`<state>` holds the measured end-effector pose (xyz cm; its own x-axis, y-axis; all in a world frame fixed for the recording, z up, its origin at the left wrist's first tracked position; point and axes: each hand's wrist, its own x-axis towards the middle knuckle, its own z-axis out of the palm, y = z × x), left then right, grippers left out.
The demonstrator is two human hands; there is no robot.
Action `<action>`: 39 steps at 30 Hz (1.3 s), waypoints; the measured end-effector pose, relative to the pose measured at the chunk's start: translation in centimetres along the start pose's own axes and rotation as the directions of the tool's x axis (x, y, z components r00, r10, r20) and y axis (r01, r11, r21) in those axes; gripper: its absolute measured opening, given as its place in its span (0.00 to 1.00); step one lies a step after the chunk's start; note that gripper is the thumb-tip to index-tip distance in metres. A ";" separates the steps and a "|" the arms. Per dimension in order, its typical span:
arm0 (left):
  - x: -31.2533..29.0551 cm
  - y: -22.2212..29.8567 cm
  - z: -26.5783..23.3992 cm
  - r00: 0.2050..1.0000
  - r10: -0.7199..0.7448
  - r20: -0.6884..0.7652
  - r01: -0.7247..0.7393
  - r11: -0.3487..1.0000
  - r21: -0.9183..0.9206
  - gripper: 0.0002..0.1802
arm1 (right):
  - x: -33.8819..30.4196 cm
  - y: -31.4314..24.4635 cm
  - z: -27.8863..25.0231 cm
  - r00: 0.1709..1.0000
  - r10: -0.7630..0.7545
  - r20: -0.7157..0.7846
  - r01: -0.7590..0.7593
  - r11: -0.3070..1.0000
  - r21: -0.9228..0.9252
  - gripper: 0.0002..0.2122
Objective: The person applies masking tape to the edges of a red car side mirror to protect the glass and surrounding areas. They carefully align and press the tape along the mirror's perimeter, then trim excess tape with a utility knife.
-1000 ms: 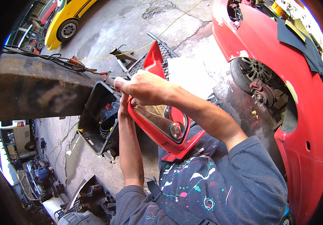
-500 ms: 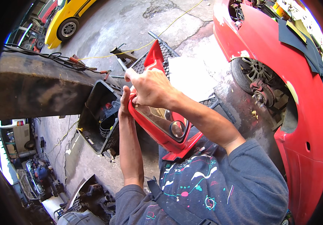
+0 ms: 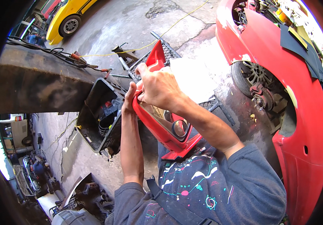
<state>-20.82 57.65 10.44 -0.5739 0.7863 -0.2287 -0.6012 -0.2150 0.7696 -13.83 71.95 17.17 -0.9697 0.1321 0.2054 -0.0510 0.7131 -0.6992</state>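
A red car side mirror (image 3: pixel 154 126) lies tilted against my body, its base by my shirt and its glass facing up. My left hand (image 3: pixel 129 98) grips the housing's far end, thumb up along the rim; its other fingers are hidden behind the shell. Over that same end, my right hand (image 3: pixel 160 87) is closed, with curled fingers at the rim. Whatever it pinches, if anything, is hidden. Just beyond the right hand, a second red mirror part (image 3: pixel 155 59) rests on a black crate (image 3: pixel 169 51). A small round mirror (image 3: pixel 179 128) sits on the glass.
A black bin (image 3: pixel 90 129) with odds and ends stands left, beside a thick metal beam (image 3: pixel 45 82) carrying cables. On the right is a red car body (image 3: pixel 270 48) with an exposed wheel hub. White sheet (image 3: pixel 191 77) covers part of the crate. A yellow cord (image 3: pixel 184 18) crosses the floor.
Both hands and the mirror's far end have shifted slightly right in the picture. The right hand's fingers have drawn in a little over the rim.
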 end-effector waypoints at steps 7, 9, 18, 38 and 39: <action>0.5 -0.2 -1.5 0.996 -0.012 0.085 0.009 0.999 0.034 0.46 | -0.2 -0.3 0.0 0.998 0.044 0.043 -0.045 0.998 0.039 0.26; 0.6 0.0 -2.0 0.991 -0.040 0.131 0.028 0.996 0.087 0.49 | -0.3 -0.3 -0.5 0.999 -0.025 0.023 0.022 0.991 0.132 0.26; 0.9 0.7 -0.9 0.915 0.014 0.404 -0.005 1.000 -0.023 0.47 | -2.2 5.6 -5.3 0.975 0.050 0.219 -0.213 0.514 0.831 0.26; 5.1 1.6 0.4 0.925 -0.138 0.355 -0.022 0.911 0.412 0.23 | -1.4 8.1 -4.0 0.969 0.010 0.246 -0.191 0.663 0.724 0.36; 5.0 1.6 0.3 0.935 -0.146 0.323 0.003 0.914 0.405 0.22 | -1.6 8.2 -3.8 0.972 0.021 0.234 -0.192 0.646 0.739 0.36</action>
<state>-24.46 61.45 10.67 -0.2688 0.9538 -0.1338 -0.3259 0.0407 0.9445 -11.79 80.22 13.75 -0.9995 -0.0177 0.0250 -0.0237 -0.0733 -0.9970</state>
